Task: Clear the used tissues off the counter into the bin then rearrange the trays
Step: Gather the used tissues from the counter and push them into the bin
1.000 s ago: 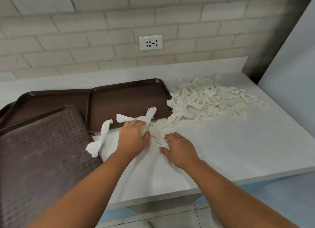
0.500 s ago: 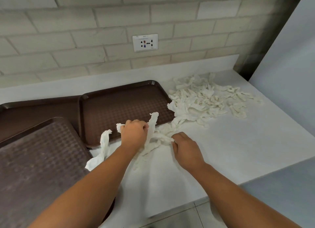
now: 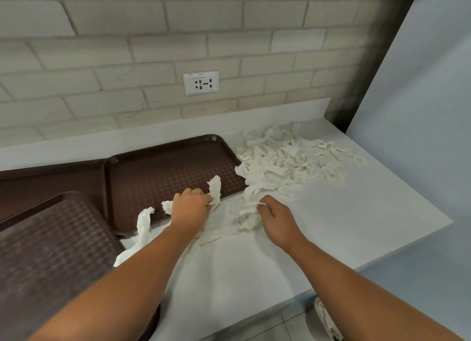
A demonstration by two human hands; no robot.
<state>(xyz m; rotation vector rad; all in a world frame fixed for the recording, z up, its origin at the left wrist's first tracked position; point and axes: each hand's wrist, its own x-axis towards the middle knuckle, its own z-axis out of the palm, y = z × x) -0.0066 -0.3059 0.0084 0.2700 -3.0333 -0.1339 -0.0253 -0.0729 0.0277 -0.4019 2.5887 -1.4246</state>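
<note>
Left hand (image 3: 190,208): our fingers curl round tissue strips (image 3: 214,187).
Right hand (image 3: 276,217): our fingers pinch a tissue clump (image 3: 244,217).
Risk: we grip loosely, so dangling strips may drop off the tabletop (image 3: 344,226).

I am holding both bare forearms stretched forward. My left hand (image 3: 190,209) is curling knuckles-up around a bunch of tissues (image 3: 215,187), and just right of it my right hand (image 3: 277,219) is pinching more at its fingertips, palm down.

trays (image 3: 163,177) left on counter (image 3: 356,213) | tissue pile (image 3: 285,159) right, behind hands | socket (image 3: 201,82) on wall behind
</note>
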